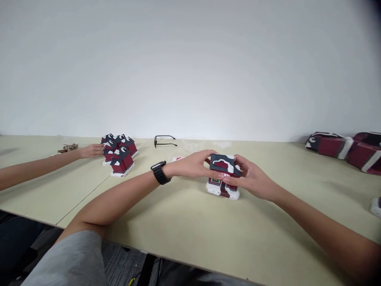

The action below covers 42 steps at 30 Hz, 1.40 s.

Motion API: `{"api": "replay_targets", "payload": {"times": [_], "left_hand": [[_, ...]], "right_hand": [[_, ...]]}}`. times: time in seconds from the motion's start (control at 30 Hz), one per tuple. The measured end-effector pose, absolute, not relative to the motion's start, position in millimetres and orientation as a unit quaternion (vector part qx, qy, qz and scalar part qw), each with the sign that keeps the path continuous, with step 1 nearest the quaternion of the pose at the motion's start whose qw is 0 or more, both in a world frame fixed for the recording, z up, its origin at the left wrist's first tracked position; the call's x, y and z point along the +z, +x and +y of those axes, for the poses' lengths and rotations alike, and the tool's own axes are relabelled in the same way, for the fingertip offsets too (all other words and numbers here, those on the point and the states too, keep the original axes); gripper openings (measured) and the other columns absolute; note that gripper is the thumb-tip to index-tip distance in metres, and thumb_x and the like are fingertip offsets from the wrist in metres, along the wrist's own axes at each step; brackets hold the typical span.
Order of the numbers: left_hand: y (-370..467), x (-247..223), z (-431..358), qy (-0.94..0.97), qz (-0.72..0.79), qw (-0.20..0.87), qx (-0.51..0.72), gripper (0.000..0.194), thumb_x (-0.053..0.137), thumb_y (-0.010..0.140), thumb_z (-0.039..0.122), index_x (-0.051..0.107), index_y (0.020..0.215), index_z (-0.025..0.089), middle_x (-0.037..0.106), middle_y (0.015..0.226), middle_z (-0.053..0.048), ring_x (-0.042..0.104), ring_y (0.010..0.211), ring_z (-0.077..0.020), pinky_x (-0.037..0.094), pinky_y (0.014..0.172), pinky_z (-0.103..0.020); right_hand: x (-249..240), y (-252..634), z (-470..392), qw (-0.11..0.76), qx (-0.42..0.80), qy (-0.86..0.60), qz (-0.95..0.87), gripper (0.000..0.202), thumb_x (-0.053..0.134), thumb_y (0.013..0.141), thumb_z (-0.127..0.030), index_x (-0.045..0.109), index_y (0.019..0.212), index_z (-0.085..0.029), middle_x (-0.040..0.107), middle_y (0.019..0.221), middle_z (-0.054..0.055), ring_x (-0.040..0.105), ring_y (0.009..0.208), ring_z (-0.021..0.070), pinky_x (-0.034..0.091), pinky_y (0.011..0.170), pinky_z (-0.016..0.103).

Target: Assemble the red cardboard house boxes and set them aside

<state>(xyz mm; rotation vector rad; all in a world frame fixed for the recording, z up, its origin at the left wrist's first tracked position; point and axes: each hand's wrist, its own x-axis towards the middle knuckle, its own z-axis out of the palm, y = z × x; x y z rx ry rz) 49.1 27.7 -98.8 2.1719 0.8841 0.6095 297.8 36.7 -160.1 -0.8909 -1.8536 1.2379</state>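
the grip of left hand (198, 163) and right hand (258, 181) clasps the small house (223, 163) from both sides; uneven finger pressure could tip it against the surface (190, 226).

The person wears a plain grey short fabric sleeve (74, 258) on the left arm, lightly creased, its hem ending near the elbow. A black wristwatch (161, 172) with a slim, dark, rounded-rectangular case and a broad black strap encircles the left wrist. The left hand (193, 165) and right hand (257, 180) are bare, as is the right forearm (321, 224).
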Motion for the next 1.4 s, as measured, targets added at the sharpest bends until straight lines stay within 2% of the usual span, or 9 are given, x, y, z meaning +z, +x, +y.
{"api": "replay_targets", "payload": {"times": [0.13, 0.23, 0.43, 0.73, 0.87, 1.0, 1.13, 1.23, 1.4], "left_hand": [[41.5, -87.1, 29.4, 0.858, 0.346, 0.332, 0.187, 0.055, 0.084, 0.081, 0.053, 0.066, 0.123, 0.021, 0.072, 0.121, -0.008, 0.067, 0.107, -0.0227, 0.052, 0.092, -0.036], [33.5, -78.0, 32.1, 0.87, 0.344, 0.331, 0.122, 0.054, 0.086, 0.079, 0.052, 0.067, 0.12, 0.021, 0.073, 0.114, -0.006, 0.068, 0.101, -0.0222, 0.051, 0.086, -0.034], [7.5, -66.2, 32.0, 0.895, 0.305, 0.325, 0.006, 0.054, 0.087, 0.078, 0.031, 0.064, 0.127, 0.022, 0.072, 0.123, -0.007, 0.068, 0.106, -0.0236, 0.052, 0.088, -0.032], [-92.7, -51.2, -5.9, 0.858, 0.38, 0.344, -0.024, 0.054, 0.081, 0.078, 0.027, 0.071, 0.131, 0.029, 0.074, 0.132, -0.005, 0.069, 0.119, -0.0262, 0.055, 0.097, -0.03], [-150.3, -40.2, -14.9, 0.808, 0.56, 0.178, 0.044, 0.05, 0.064, 0.086, 0.037, 0.07, 0.135, 0.032, 0.065, 0.15, -0.005, 0.065, 0.129, -0.0272, 0.056, 0.095, -0.03], [-158.4, -50.8, -29.7, 0.689, 0.694, -0.017, 0.206, 0.051, 0.043, 0.098, 0.05, 0.071, 0.132, 0.023, 0.074, 0.133, -0.01, 0.071, 0.111, -0.0287, 0.057, 0.096, -0.04], [-133.9, -90.1, -48.5, 0.724, 0.66, -0.066, 0.188, 0.065, 0.052, 0.096, 0.064, 0.063, 0.144, 0.02, 0.066, 0.146, -0.013, 0.06, 0.134, -0.0351, 0.049, 0.115, -0.05], [-128.2, -121.6, -46.6, 0.741, 0.646, -0.105, 0.147, 0.062, 0.057, 0.096, 0.053, 0.06, 0.145, 0.017, 0.063, 0.15, -0.016, 0.045, 0.148, -0.039, 0.04, 0.123, -0.058], [-143.9, -136.8, -24.5, 0.77, 0.613, -0.092, 0.153, 0.045, 0.047, 0.094, 0.03, 0.071, 0.131, 0.019, 0.074, 0.133, -0.012, 0.037, 0.155, -0.0345, 0.043, 0.123, -0.052]], "right_hand": [[-168.3, 289.3, 33.3, 0.342, 0.487, -0.339, -0.729, 0.052, 0.092, 0.079, -0.055, 0.061, 0.108, -0.025, 0.068, 0.104, 0.001, 0.067, 0.092, 0.0234, 0.055, 0.076, 0.035], [-166.9, 285.1, 27.5, 0.308, 0.498, -0.306, -0.751, 0.05, 0.09, 0.081, -0.055, 0.062, 0.11, -0.025, 0.067, 0.11, 0.003, 0.066, 0.098, 0.0248, 0.056, 0.082, 0.037], [-162.8, 285.0, 24.3, 0.337, 0.511, -0.262, -0.746, 0.044, 0.061, 0.102, -0.063, 0.062, 0.128, -0.028, 0.067, 0.124, 0.009, 0.063, 0.113, 0.0286, 0.056, 0.092, 0.045], [-163.2, 286.0, 26.8, 0.36, 0.513, -0.302, -0.718, 0.048, 0.058, 0.103, -0.065, 0.055, 0.136, -0.031, 0.069, 0.123, 0.01, 0.066, 0.104, 0.0277, 0.059, 0.087, 0.047], [-163.5, 286.1, 26.1, 0.356, 0.516, -0.305, -0.717, 0.048, 0.058, 0.103, -0.065, 0.054, 0.137, -0.031, 0.07, 0.123, 0.01, 0.068, 0.102, 0.0278, 0.06, 0.086, 0.048], [-165.6, 286.6, 28.2, 0.359, 0.511, -0.313, -0.715, 0.05, 0.06, 0.102, -0.066, 0.056, 0.137, -0.031, 0.071, 0.122, 0.01, 0.069, 0.098, 0.0276, 0.061, 0.085, 0.048], [-165.1, 285.9, 28.3, 0.366, 0.508, -0.319, -0.711, 0.05, 0.062, 0.1, -0.068, 0.058, 0.135, -0.032, 0.073, 0.12, 0.01, 0.07, 0.096, 0.0281, 0.061, 0.083, 0.047], [-164.1, 285.0, 27.2, 0.361, 0.507, -0.323, -0.713, 0.05, 0.061, 0.101, -0.068, 0.056, 0.136, -0.032, 0.073, 0.121, 0.009, 0.07, 0.096, 0.0272, 0.061, 0.084, 0.047], [-166.3, 284.2, 29.1, 0.342, 0.496, -0.342, -0.721, 0.054, 0.062, 0.098, -0.071, 0.055, 0.134, -0.031, 0.072, 0.119, 0.009, 0.07, 0.093, 0.0265, 0.061, 0.082, 0.046]]}}
